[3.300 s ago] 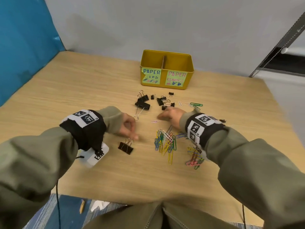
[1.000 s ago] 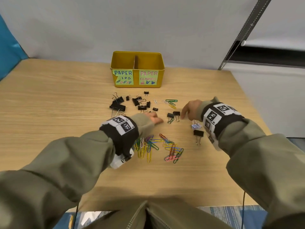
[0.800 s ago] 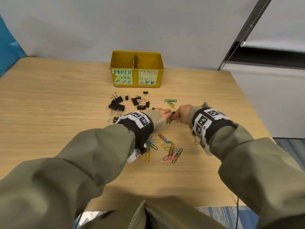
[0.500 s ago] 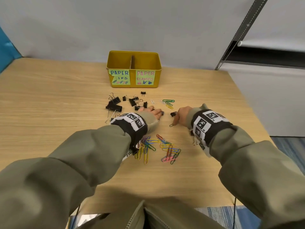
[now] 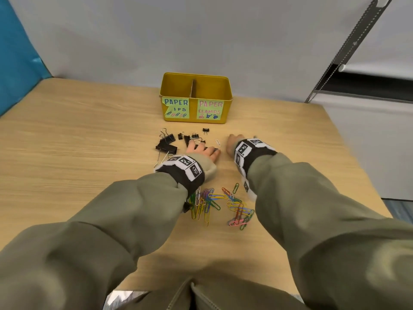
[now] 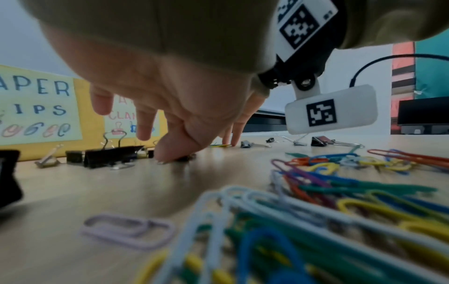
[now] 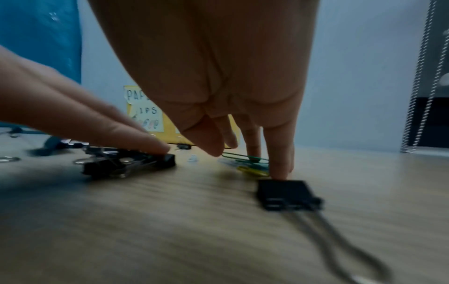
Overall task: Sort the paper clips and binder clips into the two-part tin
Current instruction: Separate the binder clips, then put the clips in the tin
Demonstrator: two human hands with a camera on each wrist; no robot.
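The yellow two-part tin stands at the back with "PAPER CLIPS" and "PAPER CLAMPS" labels. Black binder clips lie scattered in front of it. My left hand lies flat among the small ones, its straight fingers pressing on a small black binder clip. My right hand is just to its right, fingers pointing down and touching a green paper clip and a yellow paper clip. Another black binder clip lies on the table against its little finger. Coloured paper clips lie heaped under my wrists.
A second heap of coloured paper clips lies near my right forearm. A single white paper clip lies between my hands. A grey wall stands behind the tin, and the table's right edge is close.
Both hands have moved forward toward the tin. The left hand has slid onto the small binder clips; the right hand has moved onto the green and yellow paper clips.
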